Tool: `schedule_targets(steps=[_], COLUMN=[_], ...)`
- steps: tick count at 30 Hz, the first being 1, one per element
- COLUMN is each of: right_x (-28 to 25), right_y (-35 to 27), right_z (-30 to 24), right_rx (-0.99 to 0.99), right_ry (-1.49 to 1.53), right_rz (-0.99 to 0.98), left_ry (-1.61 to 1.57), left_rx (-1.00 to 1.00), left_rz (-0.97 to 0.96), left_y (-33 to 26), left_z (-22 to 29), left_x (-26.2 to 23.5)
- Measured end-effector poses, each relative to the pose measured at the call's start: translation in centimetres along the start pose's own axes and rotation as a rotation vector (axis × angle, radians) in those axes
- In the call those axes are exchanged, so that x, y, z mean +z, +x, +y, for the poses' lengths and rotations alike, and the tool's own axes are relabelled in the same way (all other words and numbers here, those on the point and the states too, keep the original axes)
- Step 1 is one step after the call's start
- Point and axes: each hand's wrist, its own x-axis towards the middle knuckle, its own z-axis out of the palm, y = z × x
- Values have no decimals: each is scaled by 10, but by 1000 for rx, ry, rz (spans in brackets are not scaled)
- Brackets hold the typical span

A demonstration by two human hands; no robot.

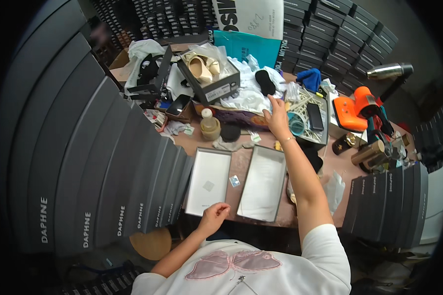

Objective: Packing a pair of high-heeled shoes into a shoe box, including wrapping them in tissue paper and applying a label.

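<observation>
My left hand is at the near edge of a shallow box lid, its fingers curled together with nothing visible in them. The lid shows its white inside, with a small grey square on it. To its right lies an open dark-edged box lined with white paper. My right hand reaches far across the table, fingers apart and holding nothing I can see. It is close to crumpled white tissue paper and a black insole-shaped piece. Beside it, a box of white sticks carries a dark phone.
Stacked dark shoe boxes rise on my left, with more boxes at the right. Cream shoes sit in an open shoe box at the back. An orange device, a dark jar and a squat bottle stand on the table.
</observation>
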Motion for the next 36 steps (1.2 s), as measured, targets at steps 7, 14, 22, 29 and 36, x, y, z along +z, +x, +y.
schedule_targets(steps=[7, 14, 22, 29, 36], right_x=[76, -17, -53, -128, -100], right_y=[46, -54, -187, -183, -244], right_z=[33, -39, -64, -76, -33], right_rx=[-51, 615, 720, 134, -518], right_ry=[-298, 930, 874, 587, 144], right_rz=[-20, -125, -442, -201, -684], left_ry=[47, -328, -845, -212, -1107], left_rx=[42, 75, -46, 175, -295], left_rz=[46, 113, -15, 336, 65], left_y=[19, 82, 107, 55, 28], left_z=[0, 49, 54, 21, -34], left_x=[-47, -30, 5, -10, -46])
